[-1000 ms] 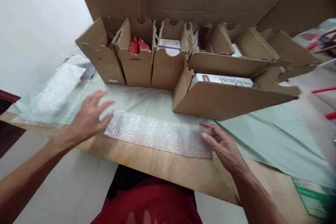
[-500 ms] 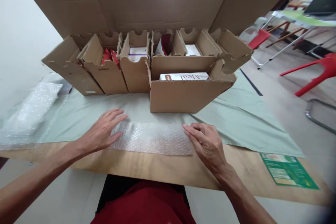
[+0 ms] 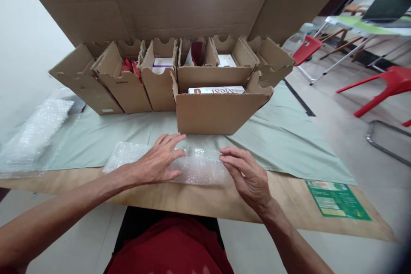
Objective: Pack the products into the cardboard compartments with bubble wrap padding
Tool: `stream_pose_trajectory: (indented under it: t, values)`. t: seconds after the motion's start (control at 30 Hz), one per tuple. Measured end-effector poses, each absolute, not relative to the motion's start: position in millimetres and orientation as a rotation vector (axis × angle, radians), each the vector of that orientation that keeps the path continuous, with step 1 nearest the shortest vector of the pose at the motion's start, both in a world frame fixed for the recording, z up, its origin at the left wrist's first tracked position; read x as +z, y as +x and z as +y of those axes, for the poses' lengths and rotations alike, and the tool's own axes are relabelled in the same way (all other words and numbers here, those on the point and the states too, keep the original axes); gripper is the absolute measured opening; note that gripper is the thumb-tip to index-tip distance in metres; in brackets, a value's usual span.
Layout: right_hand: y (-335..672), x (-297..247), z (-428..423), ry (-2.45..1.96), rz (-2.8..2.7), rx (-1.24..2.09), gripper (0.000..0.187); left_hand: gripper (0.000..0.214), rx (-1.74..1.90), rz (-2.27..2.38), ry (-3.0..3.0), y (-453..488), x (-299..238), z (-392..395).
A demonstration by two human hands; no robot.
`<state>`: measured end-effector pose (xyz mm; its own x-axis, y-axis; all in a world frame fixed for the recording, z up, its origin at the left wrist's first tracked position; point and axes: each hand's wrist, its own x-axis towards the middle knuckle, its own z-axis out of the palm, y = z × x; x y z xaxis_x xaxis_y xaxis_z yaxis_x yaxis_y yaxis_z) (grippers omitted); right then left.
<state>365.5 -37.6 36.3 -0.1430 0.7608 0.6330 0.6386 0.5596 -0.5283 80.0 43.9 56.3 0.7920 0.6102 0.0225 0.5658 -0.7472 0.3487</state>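
A strip of clear bubble wrap [image 3: 202,167] lies flat along the table's front part, half on the green cloth and half on bare wood. Over its middle is my left hand [image 3: 160,158], fingers spread and palm down, covering part of the strip. My right hand [image 3: 245,175] is at the strip's right end, its fingers slightly bent and apart, the fingertips close to the edge. Whether those fingertips touch the film I cannot tell. Just beyond both hands stands a cardboard bin [image 3: 218,113] with a white box marked "Meal" [image 3: 216,90] inside.
Several cardboard bins [image 3: 162,94] with packets and boxes stand in a row behind, before a tall cardboard panel [image 3: 192,0]. More bubble wrap [image 3: 41,128] is piled at left. A green printed sheet [image 3: 338,200] lies front right. Red plastic chairs [image 3: 388,87] stand beyond the table.
My left hand has slid right from the strip's left end to over its middle, uncovering the left part. My right hand's fingers have loosened from a pinch. The view has shifted slightly.
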Motion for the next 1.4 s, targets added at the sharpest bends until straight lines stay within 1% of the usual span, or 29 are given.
stream_pose_trajectory:
  t: [0.1,0.17,0.2,0.27,0.37,0.4,0.47,0.53,0.67,0.77,0.83,0.87,0.93,1.0,1.03,1.13,1.2,1.3,1.4]
  values:
    - [370.0,38.4,-43.1,-1.148,-1.729,0.319,0.021,0.022,0.064,0.98,2.632,52.3,57.4,38.2]
    - [373.3,40.7,-40.7,-1.214,-1.633,0.343,0.019,0.013,-0.016,1.124,2.552,30.8,57.9,40.3]
    - [374.8,43.4,-38.7,-1.236,-1.597,0.339,0.018,0.01,0.004,1.211,2.525,22.0,60.1,41.6]
    - [377.3,53.1,-36.9,-1.226,-1.551,0.306,0.017,0.013,0.206,1.357,2.544,10.4,71.2,40.5]
    - [382.5,73.5,-47.6,-1.149,-1.522,0.213,0.02,0.014,0.693,1.43,2.68,5.5,102.3,23.9]
    - [385.1,79.1,-54.7,-1.136,-1.526,0.195,0.022,0.012,0.801,1.418,2.722,5.2,112.7,15.2]
    - [391.5,84.0,-70.5,-1.124,-1.571,0.207,0.025,0.009,0.883,1.371,2.766,4.5,125.4,-2.8]
    - [397.1,79.3,-83.7,-1.122,-1.663,0.259,0.026,0.011,0.854,1.333,2.768,2.9,121.8,-17.9]
    - [403.8,54.3,-97.4,-1.201,-1.93,0.318,0.021,0.016,0.666,1.313,2.772,-5.2,78.4,-37.7]
    - [413.6,42.8,-105.5,-1.309,-2.113,0.378,0.014,0.008,0.402,1.197,2.734,-20.0,53.8,-50.7]
    - [421.3,42.7,-109.7,-1.378,-2.123,0.405,0.018,0.027,0.375,1.182,2.67,-30.5,53.5,-56.0]
    - [422.7,44.1,-109.6,-1.414,-2.089,0.393,0.02,0.031,0.421,1.203,2.647,-33.0,56.8,-56.3]
    - [414.8,46.9,-101.9,-1.459,-2.031,0.325,0.022,0.028,0.539,1.262,2.654,-27.1,64.4,-51.2]
    - [388.7,46.9,-83.9,-1.445,-2.072,0.238,0.024,0.025,0.571,1.278,2.723,-5.5,64.8,-39.6]
    - [370.2,45.2,-72.4,-1.411,-2.142,0.202,0.027,0.029,0.55,1.266,2.766,9.0,60.6,-32.3]
    - [315.1,32.5,-39.4,-1.319,-2.423,0.169,0.044,0.047,0.291,1.162,2.844,45.1,34.2,-11.1]
    - [299.7,18.6,-27.6,-1.31,-2.563,0.155,0.05,0.058,0.13,1.126,2.839,47.2,13.9,-2.9]
    - [324.6,-3.5,-34.7,-1.406,-2.576,0.044,0.051,0.063,0.04,1.2,2.801,12.6,-5.2,-4.5]
    - [379.8,-13.9,-65.8,-1.608,-2.417,-0.13,0.049,0.062,0.094,1.397,2.768,-36.9,-7.5,-19.6]
